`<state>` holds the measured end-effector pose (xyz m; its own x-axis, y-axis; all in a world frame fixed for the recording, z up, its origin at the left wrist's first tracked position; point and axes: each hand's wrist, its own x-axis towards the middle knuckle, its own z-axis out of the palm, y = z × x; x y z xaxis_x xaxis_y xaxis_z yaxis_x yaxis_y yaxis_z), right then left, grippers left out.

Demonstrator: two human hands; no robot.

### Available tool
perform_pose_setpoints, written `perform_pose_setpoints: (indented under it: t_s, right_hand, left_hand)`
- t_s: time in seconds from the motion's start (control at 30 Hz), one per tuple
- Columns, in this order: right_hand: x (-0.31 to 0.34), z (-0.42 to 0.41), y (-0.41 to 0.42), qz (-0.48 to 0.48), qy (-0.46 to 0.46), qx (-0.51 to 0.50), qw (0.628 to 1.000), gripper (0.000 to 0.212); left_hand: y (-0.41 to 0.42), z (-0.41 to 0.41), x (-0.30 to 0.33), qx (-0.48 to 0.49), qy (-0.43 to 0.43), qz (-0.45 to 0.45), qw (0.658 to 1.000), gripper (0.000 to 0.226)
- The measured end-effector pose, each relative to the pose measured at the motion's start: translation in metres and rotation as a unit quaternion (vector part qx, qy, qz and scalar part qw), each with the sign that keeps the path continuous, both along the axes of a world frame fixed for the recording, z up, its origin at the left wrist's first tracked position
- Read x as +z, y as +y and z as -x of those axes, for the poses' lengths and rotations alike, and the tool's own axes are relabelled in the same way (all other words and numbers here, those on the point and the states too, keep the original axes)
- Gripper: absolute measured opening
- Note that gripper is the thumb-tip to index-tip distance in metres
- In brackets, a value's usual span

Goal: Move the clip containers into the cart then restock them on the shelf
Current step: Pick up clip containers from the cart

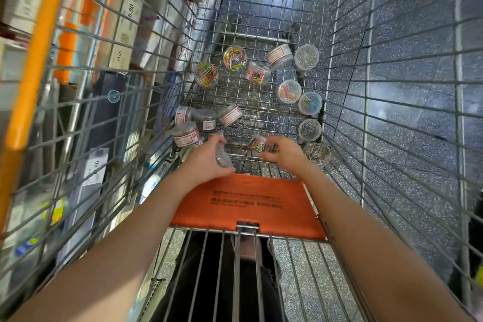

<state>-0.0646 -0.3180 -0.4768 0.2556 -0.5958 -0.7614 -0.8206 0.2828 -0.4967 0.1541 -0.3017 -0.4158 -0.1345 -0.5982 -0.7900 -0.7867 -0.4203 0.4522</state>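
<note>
Both arms reach down into a wire cart, past the orange flap of its fold-down seat. The left hand grasps a clear round container of silver clips, fingers and thumb curled round it, tilted on its side just above the cart floor. The right hand grips a clear container of coloured clips, fingertips pinching it from the right, also low over the floor grid. The two held containers are near each other but apart. The remaining clip containers lie loose on the cart floor: a cluster of labelled tubs at the left wall, some tipped on their sides; two jars of coloured clips further forward at the left; a row along the right wall comprising a silver-clip jar, two coloured-clip jars, another silver-clip jar and a silver-clip jar just beside the right wrist. Shelving with boxed stock and price labels stands beyond the left cart wall, behind an orange upright. Speckled dark flooring shows through the mesh
</note>
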Motion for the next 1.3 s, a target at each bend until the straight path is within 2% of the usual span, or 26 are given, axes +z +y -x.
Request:
perform_pose_setpoints:
  t_s: [0.07,0.17,0.4,0.5,0.6,0.7,0.83,0.97,1.1,1.17,1.3]
  right_hand:
    - [0.012,-0.001,-0.003,0.002,-0.018,-0.027,0.999,0.031]
    - [0.032,-0.009,-0.008,0.011,-0.048,-0.051,0.997,0.044]
    - [0.062,-0.036,-0.008,0.015,-0.095,0.011,0.995,0.054]
    - [0.068,-0.045,-0.005,0.020,-0.098,0.013,0.995,0.052]
    - [0.072,-0.051,-0.003,0.021,-0.111,0.003,0.994,0.048]
    - [0.077,-0.053,-0.003,-0.023,-0.144,-0.014,0.989,0.048]
    - [0.080,-0.052,-0.006,-0.056,-0.144,0.007,0.988,0.061]
    - [0.077,-0.052,-0.008,-0.071,-0.155,0.011,0.985,0.066]
    - [0.076,-0.054,-0.013,-0.095,-0.161,0.022,0.982,0.061]
    - [0.073,-0.054,-0.019,-0.097,-0.154,0.033,0.983,0.058]
    - [0.056,-0.056,-0.036,-0.055,-0.115,-0.012,0.992,0.060]
  left_hand:
    - [-0.002,0.002,0.005,-0.002,0.003,-0.004,1.000,0.072]
    - [-0.003,0.007,0.011,-0.010,-0.006,-0.016,1.000,0.086]
    - [0.004,0.008,0.020,0.028,0.019,-0.027,0.999,0.102]
    - [0.006,0.006,0.023,0.031,0.018,-0.005,0.999,0.108]
    - [0.008,0.004,0.025,0.052,0.035,0.013,0.998,0.106]
    - [0.009,-0.001,0.024,0.055,0.040,0.019,0.998,0.095]
    - [0.008,-0.003,0.024,0.061,0.042,0.010,0.997,0.099]
    - [0.010,-0.003,0.020,0.065,0.034,0.024,0.997,0.072]
    - [0.011,-0.009,0.019,0.058,0.039,0.025,0.997,0.076]
    - [0.011,-0.011,0.015,0.060,0.029,0.020,0.998,0.076]
    - [0.012,-0.019,0.006,0.068,0.002,0.019,0.997,0.068]
